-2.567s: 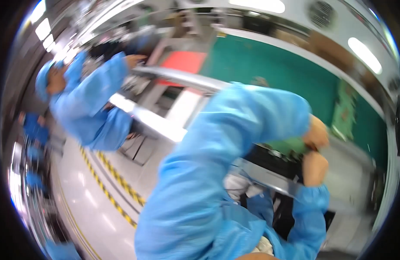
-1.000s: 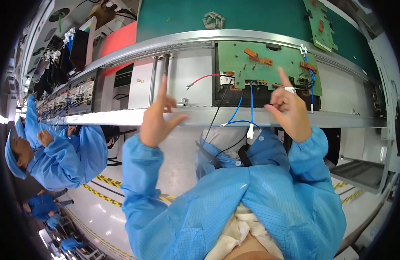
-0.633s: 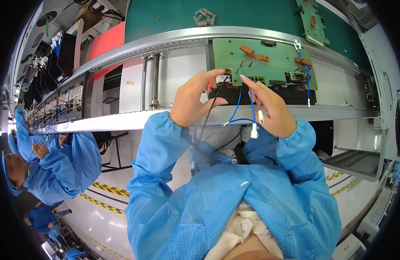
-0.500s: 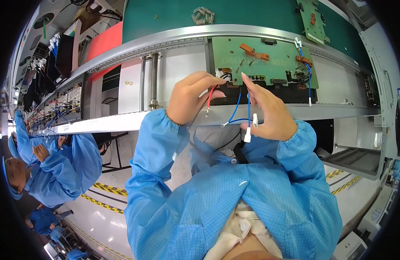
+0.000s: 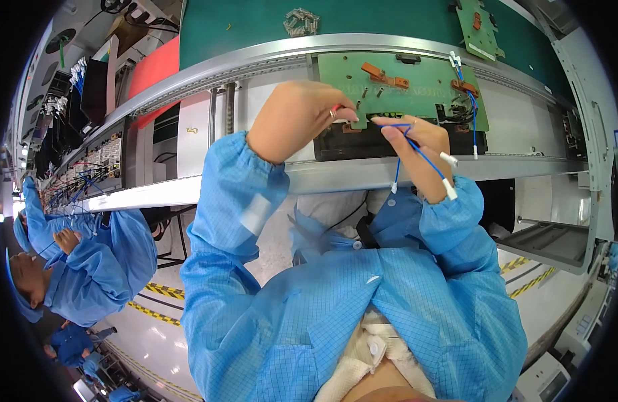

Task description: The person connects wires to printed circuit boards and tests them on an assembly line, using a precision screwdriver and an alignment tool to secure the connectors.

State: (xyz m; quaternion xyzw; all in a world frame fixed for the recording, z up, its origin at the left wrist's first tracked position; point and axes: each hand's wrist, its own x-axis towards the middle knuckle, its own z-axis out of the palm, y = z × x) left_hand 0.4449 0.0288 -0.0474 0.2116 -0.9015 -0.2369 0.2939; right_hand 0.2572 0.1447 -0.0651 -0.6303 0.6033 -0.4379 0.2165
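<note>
Green conveyor behind; left hand pinches a red lead, right hand grips blue wires, which could snag the circuit board.

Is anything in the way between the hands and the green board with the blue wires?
Nothing visible is. The left hand and right hand are right at the green board, and the right hand holds blue wires just in front of it.

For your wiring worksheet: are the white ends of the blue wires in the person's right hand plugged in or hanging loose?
Loose. The blue wires run from the right hand and their white ends dangle in the air below the green board, joined to nothing.
</note>
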